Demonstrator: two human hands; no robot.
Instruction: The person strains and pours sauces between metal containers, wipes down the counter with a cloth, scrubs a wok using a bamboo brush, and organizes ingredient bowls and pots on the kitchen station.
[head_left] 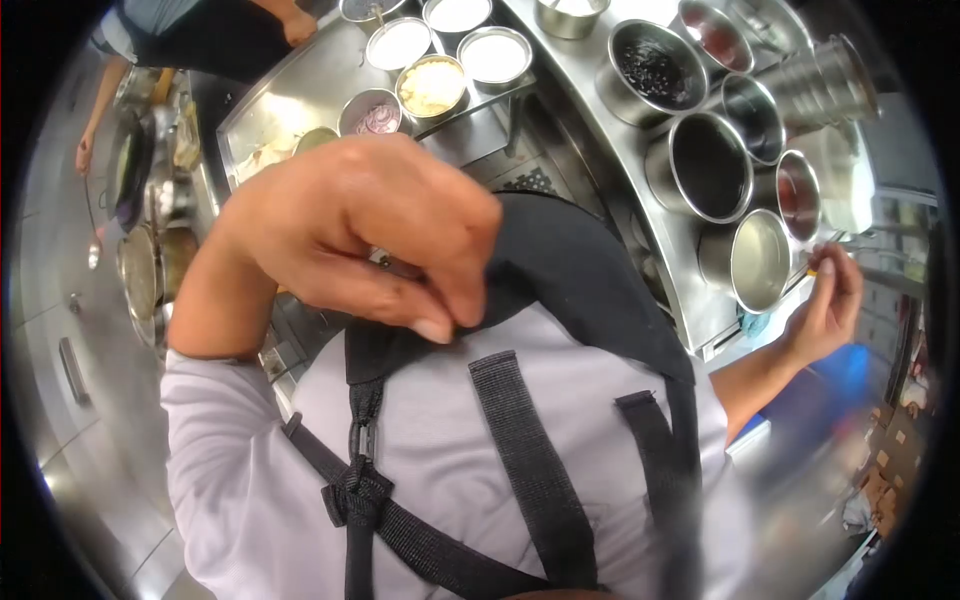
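Note:
My left hand (370,235) is raised in front of my chest, close to the camera. Its thumb and fingertips press together in a pinch, and anything between them is hidden. Below it are my grey shirt (430,430) with black straps and my black apron (570,260). Out to the right, my right hand (830,300) has its fingers bent together beside a metal pot of pale liquid (760,262). A small yellow-orange spot shows at those fingertips, too small to name. The pot stands on the steel counter's edge.
Several pots crowd the steel counter (640,190), including a pot of dark liquid (712,165). A steel table (250,125) bears bowls, among them sliced onion (380,118) and a yellowish crumbly food (432,87). Another person (215,40) stands at upper left, one hand holding a spoon (93,225).

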